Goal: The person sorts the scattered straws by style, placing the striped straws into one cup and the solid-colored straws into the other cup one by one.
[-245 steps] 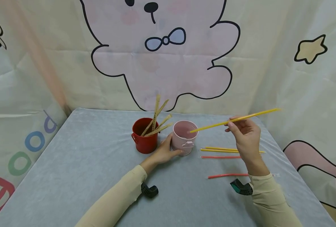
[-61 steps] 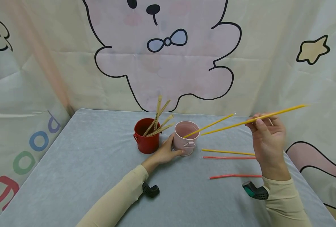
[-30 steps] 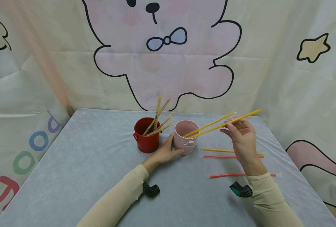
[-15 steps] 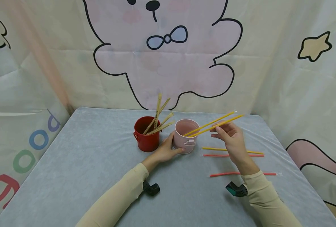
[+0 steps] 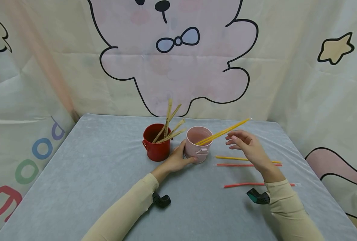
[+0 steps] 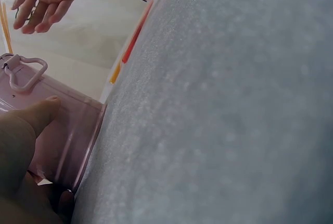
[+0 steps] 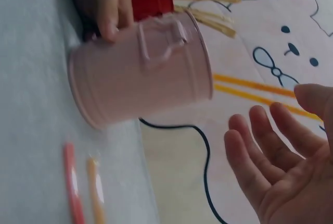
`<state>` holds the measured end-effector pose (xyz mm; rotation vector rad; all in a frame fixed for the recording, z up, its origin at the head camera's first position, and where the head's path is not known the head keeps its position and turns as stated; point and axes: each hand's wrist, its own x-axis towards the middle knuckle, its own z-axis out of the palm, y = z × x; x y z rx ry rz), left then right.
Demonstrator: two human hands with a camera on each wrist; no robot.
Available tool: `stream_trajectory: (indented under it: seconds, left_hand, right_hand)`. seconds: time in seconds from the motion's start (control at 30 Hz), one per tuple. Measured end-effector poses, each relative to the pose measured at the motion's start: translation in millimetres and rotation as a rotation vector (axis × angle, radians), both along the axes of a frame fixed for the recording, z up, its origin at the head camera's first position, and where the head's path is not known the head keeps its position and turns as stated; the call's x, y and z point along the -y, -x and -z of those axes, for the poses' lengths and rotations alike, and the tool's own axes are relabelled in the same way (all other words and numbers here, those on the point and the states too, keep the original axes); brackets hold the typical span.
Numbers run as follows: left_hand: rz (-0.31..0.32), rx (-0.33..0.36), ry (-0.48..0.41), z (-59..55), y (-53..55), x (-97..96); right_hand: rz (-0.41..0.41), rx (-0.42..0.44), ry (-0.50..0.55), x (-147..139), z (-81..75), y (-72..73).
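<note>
My left hand [image 5: 173, 163] grips the small pink bucket [image 5: 195, 150] low on its side, the thumb across its front in the left wrist view. Two yellow straws [image 5: 226, 131] lean out of this bucket over its right rim, lying nearly side by side. Just right of them, my right hand [image 5: 251, 149] hangs above the table with loosely bent fingers and nothing between them; the right wrist view shows its fingers [image 7: 250, 146] spread apart from the straws. One yellow straw [image 5: 231, 158] and two red straws, a farther one [image 5: 234, 165] and a nearer one [image 5: 241, 184], lie below that hand.
A red bucket [image 5: 155, 152] holding several paper-wrapped straws [image 5: 167, 120] stands close to the left of the pink one. Grey cloth [image 5: 106, 150] covers the table, and a printed curtain [image 5: 178, 77] hangs behind it.
A first yellow straw went into the pink bucket, then my right hand brought a second from the table, lowered it in beside the first and let go. My left hand stayed on the bucket.
</note>
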<state>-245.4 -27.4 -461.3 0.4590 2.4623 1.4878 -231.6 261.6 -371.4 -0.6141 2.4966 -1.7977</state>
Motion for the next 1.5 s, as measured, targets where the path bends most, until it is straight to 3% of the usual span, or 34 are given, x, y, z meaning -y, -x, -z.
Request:
stream_trajectory:
  seconds: [0.2,0.37,0.8,1.2,1.5]
  left_hand:
    - [-0.010,0.013,0.004,-1.4,-1.8,-0.7]
    - [-0.015,0.013,0.009,-1.0,-1.6,-0.6]
    - [-0.002,0.018,-0.009,0.3,-0.9,-1.2]
    - [-0.008,-0.018,-0.017,-3.8,-0.3,-0.4]
    - [-0.008,-0.033,-0.024,0.5,-6.4,-1.1]
  right_hand:
    - [-0.054,-0.016,-0.181,-21,-1.1,5.7]
    - [-0.101,0.026,-0.287,-26,6.0,11.9]
    - [-0.115,0.080,-0.366,-53,21.4,20.0]
    - [-0.166,0.144,-0.572,-79,32.7,31.8]
    - [-0.237,0.122,-0.546,-96,52.1,33.7]
